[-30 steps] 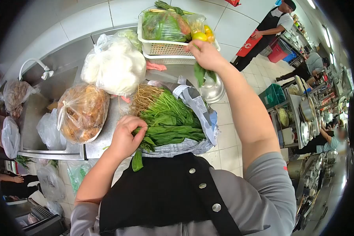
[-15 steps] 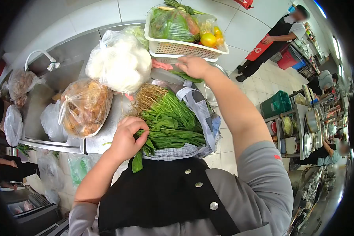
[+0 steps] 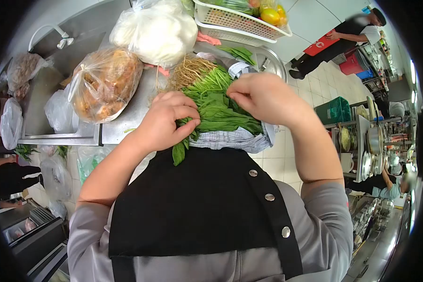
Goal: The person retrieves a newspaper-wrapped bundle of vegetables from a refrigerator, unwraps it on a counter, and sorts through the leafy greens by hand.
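Observation:
A pile of leafy greens [image 3: 225, 110] with tan stringy roots [image 3: 192, 70] lies on crumpled printed paper [image 3: 235, 140] at the counter's edge. My left hand [image 3: 167, 117] is curled over the near left side of the pile, its thumb and fingers closed on some greens. A loose leafy sprig [image 3: 178, 152] hangs just below that hand. My right hand [image 3: 265, 96] is over the pile's right side, thumb and fingertips pinched together; what they hold is hidden. Several loose leaves [image 3: 239, 54] lie beyond it, by a round metal tray [image 3: 279, 68].
Beside the sink [image 3: 47, 110] sit a knotted bag of brown food [image 3: 105, 87] and a bag of white contents [image 3: 157, 33]. A white basket [image 3: 242, 23] of vegetables stands at the back. A person [image 3: 340, 37] with a red object stands at right.
My right hand has come back from beside the basket to the pile and closed. Its leaves now lie near the tray. My left hand stays at the pile; the view has shifted.

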### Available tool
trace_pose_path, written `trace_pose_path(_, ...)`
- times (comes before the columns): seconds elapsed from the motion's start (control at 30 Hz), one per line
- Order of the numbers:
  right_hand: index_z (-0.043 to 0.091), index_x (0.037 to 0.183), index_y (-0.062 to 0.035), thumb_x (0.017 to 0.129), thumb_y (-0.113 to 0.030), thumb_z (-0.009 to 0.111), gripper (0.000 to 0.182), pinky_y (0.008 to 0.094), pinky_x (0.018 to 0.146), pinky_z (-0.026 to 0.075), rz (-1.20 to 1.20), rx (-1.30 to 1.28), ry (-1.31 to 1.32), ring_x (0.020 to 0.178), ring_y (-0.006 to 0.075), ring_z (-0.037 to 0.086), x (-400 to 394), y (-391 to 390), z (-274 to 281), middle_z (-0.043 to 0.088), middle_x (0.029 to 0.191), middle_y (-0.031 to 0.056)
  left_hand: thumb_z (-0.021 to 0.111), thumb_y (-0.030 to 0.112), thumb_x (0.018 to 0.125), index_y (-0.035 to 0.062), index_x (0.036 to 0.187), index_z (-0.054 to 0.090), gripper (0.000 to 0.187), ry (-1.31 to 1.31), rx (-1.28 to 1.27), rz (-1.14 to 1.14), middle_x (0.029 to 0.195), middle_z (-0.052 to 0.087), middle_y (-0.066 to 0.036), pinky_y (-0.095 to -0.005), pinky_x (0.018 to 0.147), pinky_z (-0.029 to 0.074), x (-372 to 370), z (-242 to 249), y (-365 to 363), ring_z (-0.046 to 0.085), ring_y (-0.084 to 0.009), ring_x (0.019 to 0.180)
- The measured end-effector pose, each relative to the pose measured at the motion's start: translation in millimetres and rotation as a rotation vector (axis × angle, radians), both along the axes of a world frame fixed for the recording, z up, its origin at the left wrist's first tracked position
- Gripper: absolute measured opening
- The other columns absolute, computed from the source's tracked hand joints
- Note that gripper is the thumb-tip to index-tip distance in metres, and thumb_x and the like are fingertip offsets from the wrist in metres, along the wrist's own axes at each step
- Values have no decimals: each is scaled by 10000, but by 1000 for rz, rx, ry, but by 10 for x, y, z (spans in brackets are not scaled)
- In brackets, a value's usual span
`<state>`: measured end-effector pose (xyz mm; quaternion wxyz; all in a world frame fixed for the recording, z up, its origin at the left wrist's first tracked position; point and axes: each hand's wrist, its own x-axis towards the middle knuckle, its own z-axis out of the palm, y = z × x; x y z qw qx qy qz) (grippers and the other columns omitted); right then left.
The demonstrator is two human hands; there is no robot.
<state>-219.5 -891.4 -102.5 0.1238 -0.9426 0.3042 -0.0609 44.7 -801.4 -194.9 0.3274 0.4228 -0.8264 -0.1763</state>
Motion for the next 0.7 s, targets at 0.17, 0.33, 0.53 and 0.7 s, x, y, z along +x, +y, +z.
trace_pose_path(0.17, 731, 958, -66, 882, -252, 742, 201, 434, 766, 554, -163, 141, 88, 866, 326, 706, 34, 30, -152, 726, 915, 123, 796, 135, 850, 107, 909, 754, 78, -19, 33, -50, 1060, 707, -18, -433, 961, 448, 62, -4, 29, 637, -271, 1079)
trace_pose_path(0.33, 731, 1053, -82, 825, -319, 797, 335, 417, 786, 553, -130, 199, 307, 892, 315, 706, 91, 88, -362, 731, 959, 107, 799, 157, 840, 110, 899, 762, 84, -15, 48, -97, 1049, 708, -17, -441, 963, 447, 97, -20, 58, 632, -270, 1078)
trace_pose_path(0.53, 720, 1110, -89, 807, -288, 793, 370, 414, 784, 547, -105, 348, 317, 905, 319, 707, 97, 60, -348, 727, 953, 118, 778, 169, 852, 105, 889, 765, 75, 10, 11, -95, 1095, 724, -18, -444, 969, 449, 82, -27, 80, 636, -274, 1101)
trace_pose_path(0.7, 713, 1118, -73, 820, -210, 761, 332, 419, 794, 546, -93, 266, 202, 878, 327, 697, 16, -23, -419, 716, 918, 144, 748, 122, 874, 85, 885, 735, 41, 3, 140, -145, 1063, 750, -37, -433, 983, 455, 69, 54, 79, 660, -277, 1090)
